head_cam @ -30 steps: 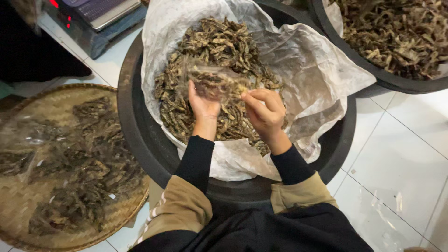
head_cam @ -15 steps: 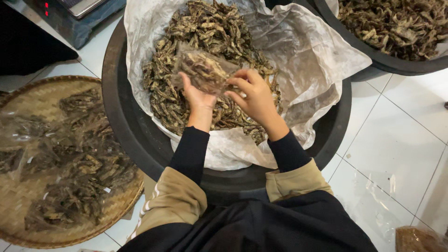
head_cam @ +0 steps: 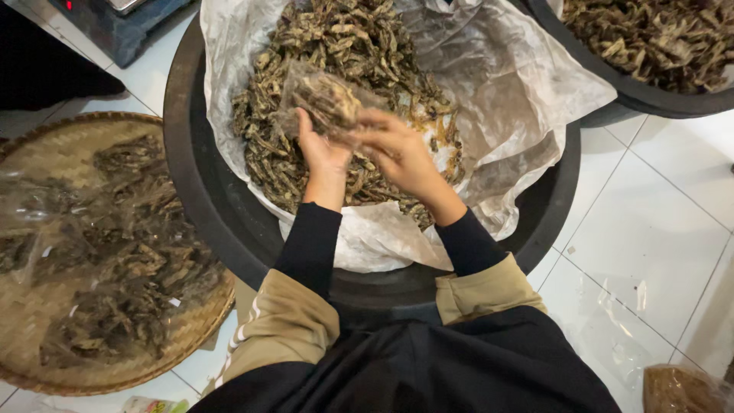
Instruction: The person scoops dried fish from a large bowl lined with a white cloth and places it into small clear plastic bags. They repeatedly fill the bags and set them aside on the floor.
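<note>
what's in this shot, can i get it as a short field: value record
setting: white tiled floor, seen from above
left hand: left hand holds a small clear bag of dried fish
right hand: right hand at the bag's side, blurred
main basin: black basin lined with clear plastic sheet, heaped with dried fish
left of basin: woven tray bearing filled bags
top right: second black basin of dried fish
</note>
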